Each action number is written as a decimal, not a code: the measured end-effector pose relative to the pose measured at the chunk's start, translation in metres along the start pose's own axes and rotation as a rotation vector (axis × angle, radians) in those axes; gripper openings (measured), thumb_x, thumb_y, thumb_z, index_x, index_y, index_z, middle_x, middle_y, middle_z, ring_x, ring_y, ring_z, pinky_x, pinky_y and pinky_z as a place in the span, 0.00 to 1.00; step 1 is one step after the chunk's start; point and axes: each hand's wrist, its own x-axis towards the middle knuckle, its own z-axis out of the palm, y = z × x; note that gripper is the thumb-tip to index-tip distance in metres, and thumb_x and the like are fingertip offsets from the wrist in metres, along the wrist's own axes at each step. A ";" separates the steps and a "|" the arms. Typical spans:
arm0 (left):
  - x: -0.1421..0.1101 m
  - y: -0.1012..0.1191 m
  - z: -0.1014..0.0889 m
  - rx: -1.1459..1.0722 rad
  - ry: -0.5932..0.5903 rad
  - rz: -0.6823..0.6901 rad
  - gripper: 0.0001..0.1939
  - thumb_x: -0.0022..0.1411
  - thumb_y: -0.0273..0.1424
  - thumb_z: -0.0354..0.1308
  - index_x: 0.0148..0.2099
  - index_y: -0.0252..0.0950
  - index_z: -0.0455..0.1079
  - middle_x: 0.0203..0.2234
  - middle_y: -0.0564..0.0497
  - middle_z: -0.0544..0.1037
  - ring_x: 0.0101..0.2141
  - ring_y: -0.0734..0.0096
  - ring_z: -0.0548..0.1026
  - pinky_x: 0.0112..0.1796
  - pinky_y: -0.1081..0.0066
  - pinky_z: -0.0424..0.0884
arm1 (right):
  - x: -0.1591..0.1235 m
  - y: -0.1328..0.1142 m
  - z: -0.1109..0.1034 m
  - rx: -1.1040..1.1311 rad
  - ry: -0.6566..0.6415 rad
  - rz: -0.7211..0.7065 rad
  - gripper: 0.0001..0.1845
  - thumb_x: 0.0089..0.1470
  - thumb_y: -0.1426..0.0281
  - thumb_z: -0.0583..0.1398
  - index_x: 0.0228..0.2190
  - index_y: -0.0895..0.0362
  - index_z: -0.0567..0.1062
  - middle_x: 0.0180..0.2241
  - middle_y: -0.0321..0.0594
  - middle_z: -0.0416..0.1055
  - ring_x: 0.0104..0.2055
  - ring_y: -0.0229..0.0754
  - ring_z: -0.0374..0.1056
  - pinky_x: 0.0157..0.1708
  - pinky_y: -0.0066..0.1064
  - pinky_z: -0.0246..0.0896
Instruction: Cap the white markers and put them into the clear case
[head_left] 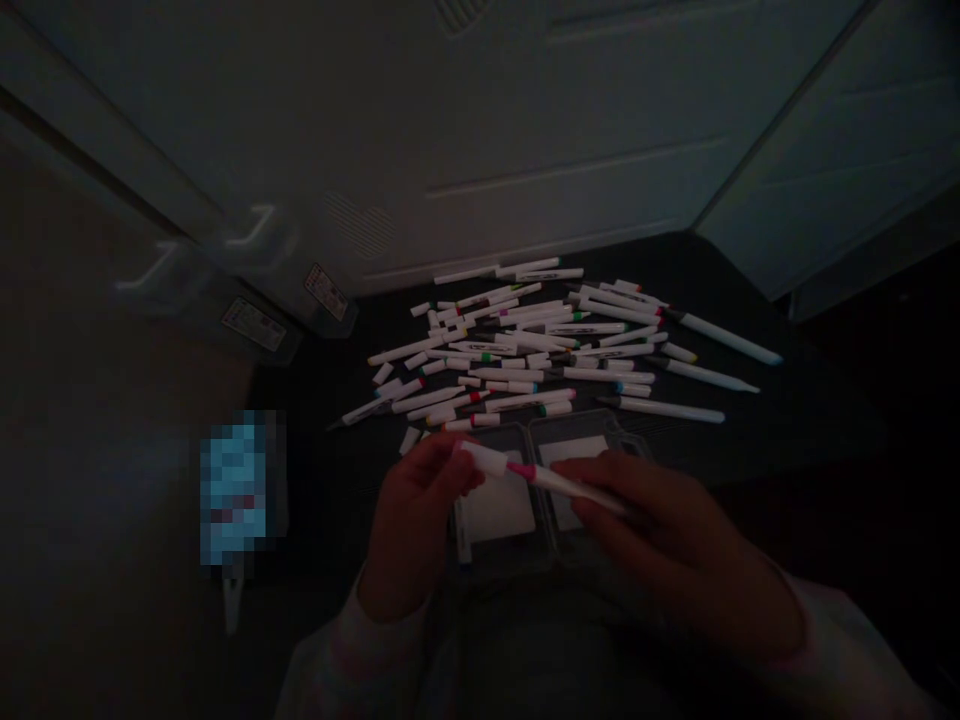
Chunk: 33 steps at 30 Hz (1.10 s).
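Here, the left hand's (412,530) fingers pinch a white cap (484,458) while the right hand's (675,540) grasp a pink-ended marker (566,486), seemingly angled to align the two, above an open case (517,548); loose markers (607,376) crowd the worktop's (330,500) far side.

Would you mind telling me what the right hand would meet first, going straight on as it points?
Probably the white cylindrical cap in the left hand: the right hand holds a slim white marker whose pink tip faces the cap, though depth is unclear.
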 end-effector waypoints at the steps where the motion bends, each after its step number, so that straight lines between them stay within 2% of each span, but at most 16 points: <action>1: 0.000 -0.001 -0.001 -0.006 -0.010 -0.004 0.09 0.50 0.36 0.59 0.30 0.36 0.70 0.18 0.56 0.70 0.21 0.79 0.67 0.21 0.79 0.62 | 0.000 0.000 0.000 0.001 0.001 0.001 0.15 0.57 0.69 0.52 0.46 0.53 0.69 0.35 0.38 0.70 0.37 0.38 0.67 0.35 0.28 0.62; 8: -0.002 -0.001 0.002 0.003 -0.088 -0.021 0.08 0.49 0.36 0.61 0.31 0.37 0.72 0.21 0.56 0.74 0.22 0.78 0.69 0.22 0.80 0.64 | 0.001 0.000 0.003 0.024 -0.004 -0.019 0.15 0.56 0.70 0.52 0.46 0.53 0.70 0.37 0.38 0.71 0.38 0.38 0.68 0.36 0.27 0.62; 14: -0.003 -0.002 0.002 0.040 -0.171 -0.022 0.09 0.47 0.35 0.62 0.33 0.38 0.74 0.23 0.54 0.75 0.23 0.76 0.70 0.24 0.79 0.65 | 0.003 0.000 0.004 0.117 -0.030 -0.004 0.14 0.57 0.70 0.53 0.44 0.51 0.71 0.34 0.33 0.72 0.36 0.34 0.68 0.34 0.22 0.61; 23: -0.004 0.000 0.001 0.021 -0.168 -0.018 0.10 0.46 0.35 0.64 0.31 0.36 0.74 0.23 0.54 0.75 0.24 0.77 0.71 0.24 0.80 0.65 | 0.007 -0.002 0.006 0.204 -0.048 0.080 0.11 0.57 0.68 0.53 0.41 0.52 0.71 0.29 0.31 0.70 0.29 0.32 0.65 0.27 0.21 0.57; 25: -0.002 0.001 -0.004 -0.007 -0.097 -0.006 0.10 0.46 0.36 0.64 0.30 0.36 0.73 0.22 0.54 0.75 0.23 0.76 0.70 0.24 0.79 0.65 | 0.007 -0.001 0.005 0.216 -0.060 0.088 0.11 0.57 0.67 0.52 0.41 0.53 0.70 0.28 0.32 0.69 0.28 0.32 0.64 0.26 0.22 0.56; 28: 0.006 0.004 -0.018 -0.104 0.115 0.035 0.12 0.46 0.38 0.63 0.31 0.34 0.72 0.22 0.53 0.74 0.23 0.75 0.69 0.23 0.77 0.65 | 0.004 0.004 0.003 0.254 -0.049 0.129 0.11 0.57 0.66 0.51 0.40 0.54 0.70 0.27 0.33 0.67 0.27 0.33 0.62 0.26 0.23 0.56; 31: 0.017 0.005 -0.037 -0.186 0.241 0.107 0.13 0.47 0.40 0.61 0.30 0.35 0.70 0.22 0.54 0.72 0.24 0.77 0.68 0.25 0.76 0.66 | -0.002 0.014 -0.001 0.381 0.078 0.259 0.12 0.55 0.63 0.54 0.39 0.53 0.71 0.28 0.35 0.68 0.29 0.35 0.63 0.26 0.24 0.57; 33: 0.025 0.003 -0.049 -0.221 0.319 0.127 0.13 0.45 0.39 0.62 0.29 0.36 0.68 0.23 0.56 0.71 0.24 0.78 0.68 0.26 0.77 0.67 | -0.005 0.021 -0.005 0.527 0.203 0.374 0.13 0.52 0.60 0.57 0.38 0.53 0.73 0.27 0.35 0.68 0.28 0.36 0.63 0.25 0.25 0.58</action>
